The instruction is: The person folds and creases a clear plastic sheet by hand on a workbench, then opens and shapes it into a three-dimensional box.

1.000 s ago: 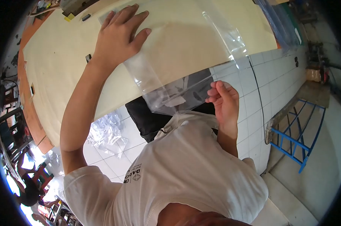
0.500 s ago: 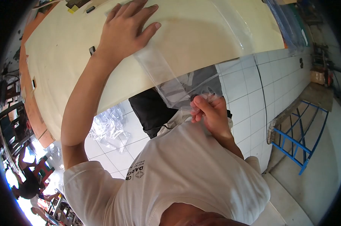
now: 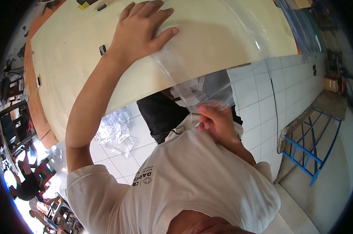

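Observation:
A clear plastic sheet (image 3: 174, 64) lies across the cream-coloured table top (image 3: 86, 74) and hangs over its near edge. My left hand (image 3: 145, 29) rests on the table at the sheet's left side, palm down with its fingers stretched out. Below the table edge, close to my shirt, my right hand (image 3: 219, 119) pinches the hanging end of the sheet between thumb and fingers. The fingertips are slightly blurred, and the exact edge they grip is hard to make out.
Small dark blocks (image 3: 102, 50) sit on the table's left part. Crumpled clear plastic (image 3: 116, 128) lies on the tiled floor (image 3: 248, 85). A blue metal frame (image 3: 311, 156) stands at right. More plastic sheeting (image 3: 297, 27) hangs at the far right corner. Other people (image 3: 26, 185) are at lower left.
My right hand still pinches the sheet, whose hanging end now looks narrower and more drawn together. My left hand stays flat. The whole view has shifted slightly.

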Demonstrator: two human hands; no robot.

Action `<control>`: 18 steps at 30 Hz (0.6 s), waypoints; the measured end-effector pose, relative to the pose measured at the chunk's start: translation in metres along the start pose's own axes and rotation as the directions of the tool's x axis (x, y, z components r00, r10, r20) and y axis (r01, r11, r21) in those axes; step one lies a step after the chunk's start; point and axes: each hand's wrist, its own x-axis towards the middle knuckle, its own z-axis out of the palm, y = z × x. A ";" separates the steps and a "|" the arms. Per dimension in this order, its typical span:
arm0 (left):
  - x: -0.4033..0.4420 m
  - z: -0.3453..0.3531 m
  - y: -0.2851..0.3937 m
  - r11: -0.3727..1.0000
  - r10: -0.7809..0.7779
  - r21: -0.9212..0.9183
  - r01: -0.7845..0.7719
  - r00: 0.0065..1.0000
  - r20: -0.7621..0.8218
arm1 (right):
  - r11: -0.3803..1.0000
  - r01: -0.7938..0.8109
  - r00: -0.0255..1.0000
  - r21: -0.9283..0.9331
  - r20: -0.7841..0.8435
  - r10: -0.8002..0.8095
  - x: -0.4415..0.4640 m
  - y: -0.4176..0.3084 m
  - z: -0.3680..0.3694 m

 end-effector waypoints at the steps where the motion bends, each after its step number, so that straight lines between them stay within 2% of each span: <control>1: 0.000 0.004 -0.001 0.997 0.065 0.046 -0.064 0.998 -0.025 | 0.997 0.075 0.994 0.035 -0.082 -0.072 -0.002 0.003 -0.004; 2: 0.001 0.007 -0.001 0.987 0.133 0.091 -0.129 0.990 -0.047 | 0.996 0.077 0.994 0.034 -0.085 -0.074 -0.002 0.007 -0.009; 4: 0.003 0.003 0.005 0.987 0.148 0.075 -0.145 0.989 -0.033 | 0.905 0.328 0.940 0.271 -0.193 -0.282 -0.002 0.016 -0.021; 5: 0.003 0.002 0.007 0.986 0.159 0.063 -0.157 0.987 -0.014 | 0.874 0.368 0.928 0.319 -0.180 -0.325 -0.003 0.018 -0.026; 9: -0.001 0.009 0.005 0.988 0.155 0.020 -0.154 0.988 -0.028 | 0.884 0.369 0.917 0.287 -0.266 -0.296 -0.005 0.008 -0.004; 11: 0.001 0.009 0.003 0.984 0.178 -0.005 -0.179 0.980 -0.093 | 0.916 0.347 0.913 0.201 -0.296 -0.281 -0.005 0.008 -0.008; 14: 0.001 0.005 0.003 0.985 0.161 -0.052 -0.166 0.983 -0.092 | 0.940 0.322 0.895 0.111 -0.359 -0.264 -0.015 0.003 -0.017; 15: 0.003 0.002 0.006 0.977 0.188 -0.066 -0.201 0.969 -0.161 | 0.933 0.348 0.878 0.085 -0.378 -0.293 -0.016 0.002 -0.021; 18: 0.003 -0.003 0.005 0.968 0.183 -0.151 -0.201 0.975 -0.123 | 0.941 0.337 0.871 0.038 -0.393 -0.297 -0.024 -0.009 -0.038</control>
